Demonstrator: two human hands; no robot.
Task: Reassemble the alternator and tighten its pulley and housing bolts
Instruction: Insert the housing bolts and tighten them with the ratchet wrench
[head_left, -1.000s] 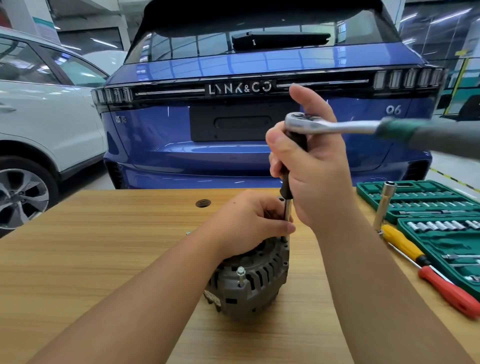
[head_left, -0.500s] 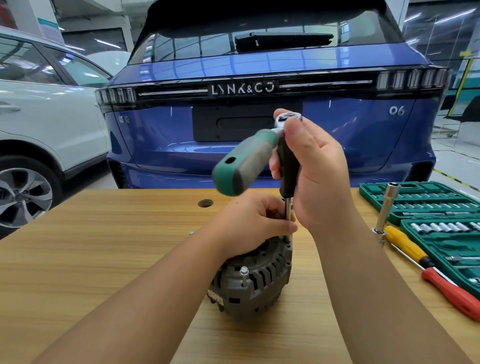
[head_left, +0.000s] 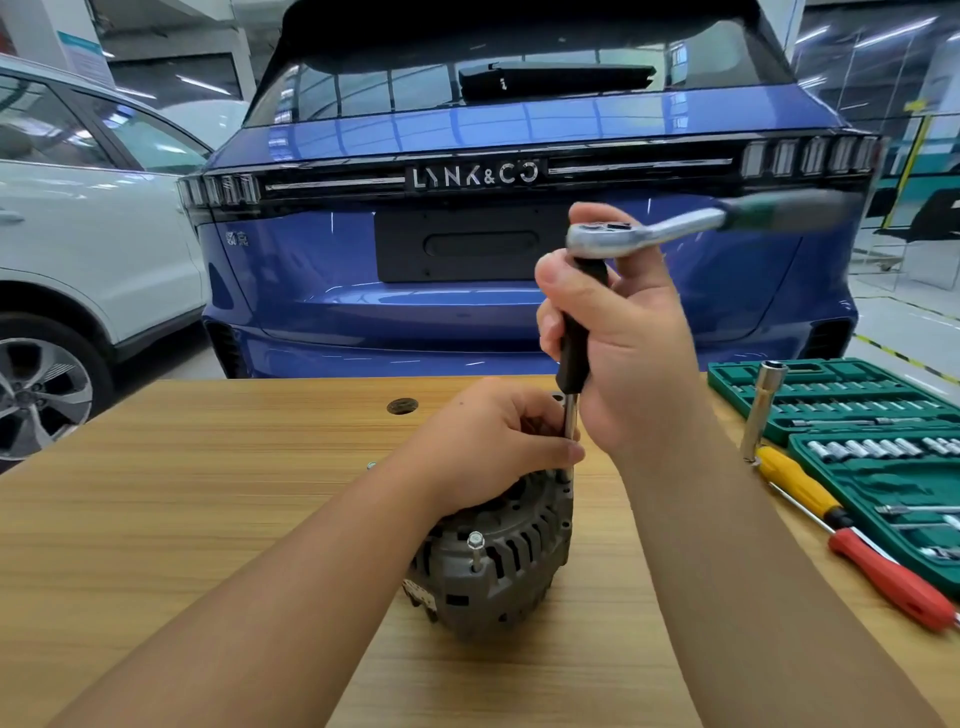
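Your left hand covers the top of the alternator, its grip pinching the extension bar; your right hand is wrapped round the bar's black handle, the ratchet blurred. The alternator stands on the wooden worktop, a blue car behind it.

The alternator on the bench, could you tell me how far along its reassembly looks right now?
Done: the alternator housing halves sit together on the table. In hand: the right hand grips the black extension under the ratchet, its shaft running down to a bolt at the housing's edge, while the left hand steadies the top. Left: a front housing bolt stands proud, not yet seated. The pulley is hidden.
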